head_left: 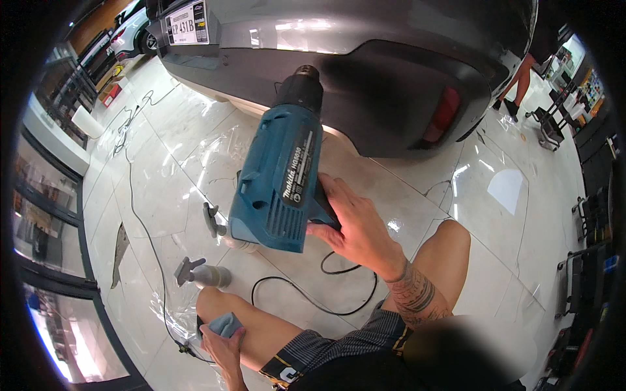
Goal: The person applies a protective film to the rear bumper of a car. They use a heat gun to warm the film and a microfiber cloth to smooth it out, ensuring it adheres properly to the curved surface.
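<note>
My right hand (355, 228) is closed around the handle of a teal heat gun (277, 173). Its dark nozzle (305, 81) points away from me at the car's rear bumper (391, 85), which is dark grey with a red reflector (443, 114) at its right corner. Whether the nozzle touches the bumper I cannot tell; it overlaps it in view. Down by my left knee, my left hand (223, 345) grips a folded grey cloth (225, 324). A black power cord (313, 306) loops over the floor below the heat gun.
Two spray bottles, one grey-topped (208, 275) and one partly behind the heat gun (215, 221), stand left of me. Crumpled clear film (208, 153) lies on the tiles. A long cable (140, 208) runs along the left. At right are a person's legs (518, 88) and a wheeled cart (551, 130).
</note>
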{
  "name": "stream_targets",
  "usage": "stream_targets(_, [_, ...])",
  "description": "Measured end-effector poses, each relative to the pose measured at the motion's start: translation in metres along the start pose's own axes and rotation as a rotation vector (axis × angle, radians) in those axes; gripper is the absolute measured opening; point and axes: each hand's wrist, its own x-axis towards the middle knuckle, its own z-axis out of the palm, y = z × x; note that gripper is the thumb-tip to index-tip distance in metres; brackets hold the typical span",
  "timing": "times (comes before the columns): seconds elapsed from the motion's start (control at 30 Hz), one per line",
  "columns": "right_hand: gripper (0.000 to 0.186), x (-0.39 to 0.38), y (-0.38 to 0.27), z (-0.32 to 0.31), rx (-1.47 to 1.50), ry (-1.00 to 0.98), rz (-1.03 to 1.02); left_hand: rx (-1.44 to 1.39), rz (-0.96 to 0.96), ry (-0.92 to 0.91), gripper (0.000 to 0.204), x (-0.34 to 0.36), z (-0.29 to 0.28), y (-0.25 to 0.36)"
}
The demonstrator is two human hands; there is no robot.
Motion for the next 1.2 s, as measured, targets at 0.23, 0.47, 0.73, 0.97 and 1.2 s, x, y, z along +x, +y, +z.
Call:
stream_targets(0.23, [0.062,-0.023,0.004,-0.016,0.139,-0.050,0.049,-0.031,0.360,0.149,0.046,0.038,0.004,-0.041])
stream_targets(0.47, [0.048,-0.085,0.066,0.036,0.235,-0.499,0.442,-0.127,0.872,0.504,0.040,0.131,-0.146,0.203])
stream_targets(0.73, [0.041,-0.173,0.137,0.146,-0.045,-0.745,0.679,0.434,1.618,0.437,0.059,0.149,-0.152,0.431])
stream_targets(0.97, [0.040,-0.224,0.168,0.186,-0.096,-0.736,0.669,0.563,1.457,0.211,0.034,0.095,-0.132,0.491])
stream_targets(1.2, [0.036,-0.237,0.174,0.198,-0.188,-0.718,0.595,0.604,1.497,0.321,0.046,0.115,-0.116,0.493])
